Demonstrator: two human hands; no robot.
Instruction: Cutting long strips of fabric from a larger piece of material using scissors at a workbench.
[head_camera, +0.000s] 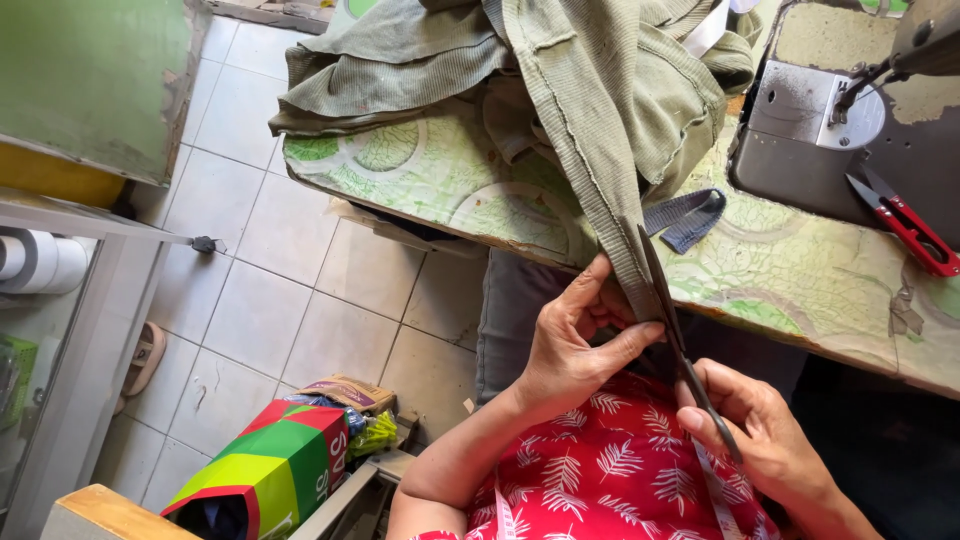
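Observation:
An olive ribbed garment (560, 80) lies heaped on a table with a green patterned cover (430, 185), one strip hanging over the front edge. My left hand (575, 345) pinches the lower end of that strip between thumb and fingers. My right hand (765, 430) holds dark scissors (680, 345), whose blades rise along the strip's right edge beside my left fingers. Below my hands is red cloth with white leaf prints (610, 470).
A grey sewing machine (850, 130) stands at the table's right, with red-handled thread snips (905, 225) on its base and a grey ribbed fabric piece (690, 215) nearby. On the tiled floor lie a colourful paper bag (265, 475) and a sandal (145, 355). A glass shelf unit (60, 300) stands left.

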